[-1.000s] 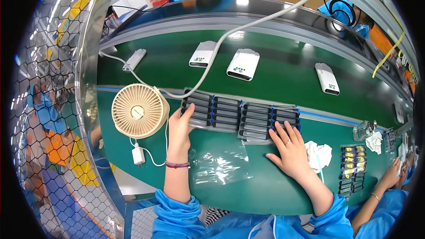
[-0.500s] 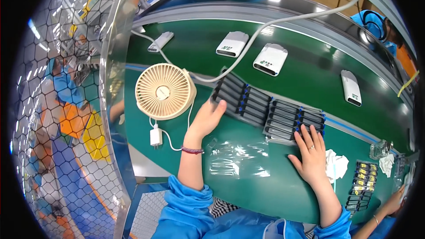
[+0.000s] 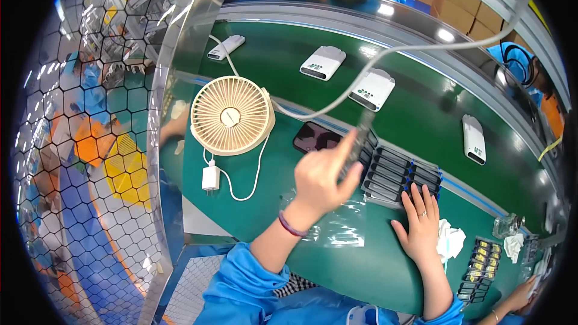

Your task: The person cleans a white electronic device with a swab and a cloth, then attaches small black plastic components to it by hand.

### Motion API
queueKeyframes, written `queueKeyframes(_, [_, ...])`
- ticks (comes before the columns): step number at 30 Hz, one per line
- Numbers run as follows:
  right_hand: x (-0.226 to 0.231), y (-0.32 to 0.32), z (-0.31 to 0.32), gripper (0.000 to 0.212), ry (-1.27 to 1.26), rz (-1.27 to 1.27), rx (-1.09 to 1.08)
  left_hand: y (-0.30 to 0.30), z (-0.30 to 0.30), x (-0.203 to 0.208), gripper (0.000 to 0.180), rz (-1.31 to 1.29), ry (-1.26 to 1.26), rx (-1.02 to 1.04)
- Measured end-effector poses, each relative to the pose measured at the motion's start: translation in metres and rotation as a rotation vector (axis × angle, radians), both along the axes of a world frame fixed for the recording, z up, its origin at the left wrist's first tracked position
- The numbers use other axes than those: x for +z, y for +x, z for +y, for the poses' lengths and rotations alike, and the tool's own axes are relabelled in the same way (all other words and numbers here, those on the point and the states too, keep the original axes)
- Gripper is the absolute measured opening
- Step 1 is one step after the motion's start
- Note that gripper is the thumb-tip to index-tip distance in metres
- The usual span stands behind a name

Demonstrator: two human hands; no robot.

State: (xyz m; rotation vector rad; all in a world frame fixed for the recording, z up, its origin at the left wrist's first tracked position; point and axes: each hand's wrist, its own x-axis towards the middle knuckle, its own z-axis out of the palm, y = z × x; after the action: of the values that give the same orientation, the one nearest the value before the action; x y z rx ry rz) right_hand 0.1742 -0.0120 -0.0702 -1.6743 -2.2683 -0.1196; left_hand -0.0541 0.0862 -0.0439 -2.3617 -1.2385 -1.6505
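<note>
A: Left side first. What do you have there?

B: Your left hand [image 3: 319, 179] has its fingers pinching a dark pack [image 3: 363, 132], index stretched along it, thumb to the near side. Pack tips up steeply, nearly edge-on to the head view, blurred. Cannot tell if its lower edge touches the bench [image 3: 373, 265]; your fingers hide that part

A: And your right hand [image 3: 420, 225]?

B: Fingers loose and spread, tips resting on the near right part of a ribbed pack [image 3: 388, 170]. That one lies flat on the bench, just right of the tilted one, dark strips in rows, blue bits at the ends

A: What sits around you?

B: Dark phone [image 3: 315, 136] just beyond your left hand. Clear plastic sheet [image 3: 346, 233] near your left wrist. Cream fan [image 3: 230, 117] to the left, white adapter [image 3: 210, 178] below it. Crumpled white tissue [image 3: 450, 241] right of your right hand, yellow-labelled pack [image 3: 481, 265] farther right

A: Past the bench?

B: White devices [image 3: 323, 63], spaced apart on a green surface [image 3: 271, 54]
</note>
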Motion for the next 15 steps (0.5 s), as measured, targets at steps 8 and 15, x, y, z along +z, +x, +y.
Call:
queueKeyframes(8, [0.0007,-0.001,-0.0012,0.061,0.001,-0.014,0.01,0.0132,-0.0068,-0.0012,0.049,0.082,0.09,0.044])
queueKeyframes(15, [0.0001,-0.0004,0.0003,0.061,-0.007,-0.013,-0.005,0.015,-0.0063,-0.0018,0.05,0.092,0.018,0.017])
